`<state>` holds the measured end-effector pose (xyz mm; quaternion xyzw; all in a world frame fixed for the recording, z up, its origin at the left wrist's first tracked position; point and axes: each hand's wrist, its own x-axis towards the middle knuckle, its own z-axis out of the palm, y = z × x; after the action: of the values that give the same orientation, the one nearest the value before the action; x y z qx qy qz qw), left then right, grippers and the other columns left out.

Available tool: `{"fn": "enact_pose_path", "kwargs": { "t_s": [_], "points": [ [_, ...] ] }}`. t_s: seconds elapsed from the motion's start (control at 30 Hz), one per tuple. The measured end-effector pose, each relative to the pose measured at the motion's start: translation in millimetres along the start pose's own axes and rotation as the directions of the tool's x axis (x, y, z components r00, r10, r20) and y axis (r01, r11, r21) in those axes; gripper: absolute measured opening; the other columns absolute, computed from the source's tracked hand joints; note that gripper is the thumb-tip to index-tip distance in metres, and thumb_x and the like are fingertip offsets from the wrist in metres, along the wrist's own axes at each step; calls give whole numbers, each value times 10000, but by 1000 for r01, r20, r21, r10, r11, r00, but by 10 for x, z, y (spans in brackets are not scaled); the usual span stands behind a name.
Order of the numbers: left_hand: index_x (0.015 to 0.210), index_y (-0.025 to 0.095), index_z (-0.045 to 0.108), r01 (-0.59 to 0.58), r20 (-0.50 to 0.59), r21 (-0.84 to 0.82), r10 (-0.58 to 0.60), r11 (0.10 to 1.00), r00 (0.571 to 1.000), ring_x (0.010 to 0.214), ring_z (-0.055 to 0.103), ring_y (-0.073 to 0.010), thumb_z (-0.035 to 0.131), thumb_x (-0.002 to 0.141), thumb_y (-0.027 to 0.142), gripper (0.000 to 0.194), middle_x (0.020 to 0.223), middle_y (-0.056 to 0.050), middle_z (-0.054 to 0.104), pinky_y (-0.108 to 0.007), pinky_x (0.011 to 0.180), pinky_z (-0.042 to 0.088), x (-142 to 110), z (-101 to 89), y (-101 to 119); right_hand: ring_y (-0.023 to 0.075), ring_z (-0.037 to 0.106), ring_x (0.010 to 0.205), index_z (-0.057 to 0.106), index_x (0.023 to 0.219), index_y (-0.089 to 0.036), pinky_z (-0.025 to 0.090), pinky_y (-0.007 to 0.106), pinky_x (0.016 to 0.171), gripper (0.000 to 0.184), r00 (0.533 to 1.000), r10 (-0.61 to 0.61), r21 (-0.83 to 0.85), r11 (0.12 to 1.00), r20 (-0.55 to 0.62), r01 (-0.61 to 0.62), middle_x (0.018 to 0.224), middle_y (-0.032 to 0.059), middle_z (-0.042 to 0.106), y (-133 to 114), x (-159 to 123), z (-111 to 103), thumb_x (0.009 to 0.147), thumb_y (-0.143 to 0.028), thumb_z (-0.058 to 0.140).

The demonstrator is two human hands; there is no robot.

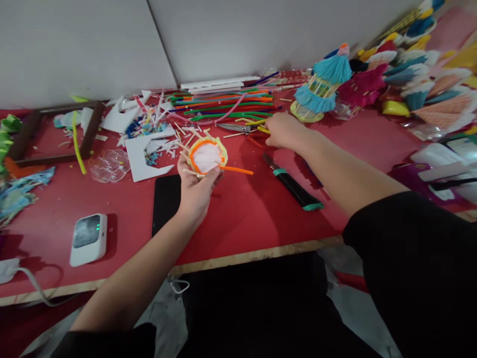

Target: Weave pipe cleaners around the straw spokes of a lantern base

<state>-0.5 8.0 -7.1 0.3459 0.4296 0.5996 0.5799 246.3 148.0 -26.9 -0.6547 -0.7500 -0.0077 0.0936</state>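
In my left hand is a small round craft piece, pinched at its near edge. It has a white centre, a yellow rim and short pale sticks poking outward. An orange pipe cleaner curves round its inside, and one end sticks out to the right. My right hand reaches further back, its fingers closed on the yellow handles of a pair of scissors. The scissors' blades point left on the red table. Just in front of that hand lies a black and green glue gun.
Coloured pipe cleaners lie along the wall. Paper and foam scraps spread at the left, near a brown frame. A phone and a white device lie closer. A blue tiered craft model stands back right.
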Motion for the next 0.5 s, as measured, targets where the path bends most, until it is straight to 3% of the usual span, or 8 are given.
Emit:
{"fn": "enact_pose_path", "kwargs": {
  "t_s": [0.13, 0.23, 0.3, 0.33, 0.4, 0.5],
  "points": [
    [1321, 414, 451, -22, -5, -11, 22, 1000, 1000, 878, 664, -108, 823, 679, 118, 799, 1264, -4, 635, -225, 750, 579, 1, -2, -14, 247, 620, 732, 529, 563, -223, 471, 389, 699, 310, 999, 40, 20, 999, -21, -39, 644, 68, 620, -32, -143, -281, 589, -241, 837],
    [1327, 434, 443, -57, -30, -34, 56, 998, 998, 958, 663, -130, 830, 665, 111, 832, 1343, -2, 598, -239, 771, 586, -4, 10, -13, 177, 532, 599, 443, 531, -252, 398, 333, 605, 439, 998, 56, 79, 995, 27, -58, 507, 4, 479, -78, -523, -571, 699, -416, 814],
    [1334, 452, 428, -78, -66, -48, 75, 996, 995, 983, 662, -142, 830, 665, 120, 848, 1352, 1, 591, -256, 785, 588, -6, 20, -9, 129, 445, 515, 443, 570, -254, 333, 306, 524, 512, 992, 71, 199, 976, 100, -90, 513, -5, 480, -129, -867, -713, 753, -626, 743],
    [1334, 456, 423, -85, -80, -53, 80, 995, 994, 986, 662, -145, 831, 667, 128, 849, 1353, 1, 589, -264, 790, 588, -7, 24, -7, 118, 424, 485, 438, 588, -253, 310, 300, 489, 560, 978, 94, 317, 936, 185, -150, 515, -7, 485, -159, -1039, -756, 770, -725, 679],
    [1325, 455, 423, -87, -99, -59, 81, 994, 992, 978, 661, -145, 834, 663, 140, 841, 1358, 3, 583, -272, 796, 584, -8, 29, -5, 114, 428, 434, 418, 614, -252, 308, 294, 440, 650, 906, 80, 560, 763, 415, -324, 494, -8, 478, -221, -1339, -795, 802, -870, 484],
    [1319, 451, 414, -87, -112, -74, 78, 993, 991, 968, 660, -139, 833, 649, 134, 852, 1359, 9, 578, -267, 792, 577, -9, 35, 1, 111, 432, 393, 443, 668, -249, 309, 279, 384, 685, 847, 54, 720, 501, 528, -481, 501, -32, 457, -330, -1628, -817, 742, -929, 478]
  ]
}}
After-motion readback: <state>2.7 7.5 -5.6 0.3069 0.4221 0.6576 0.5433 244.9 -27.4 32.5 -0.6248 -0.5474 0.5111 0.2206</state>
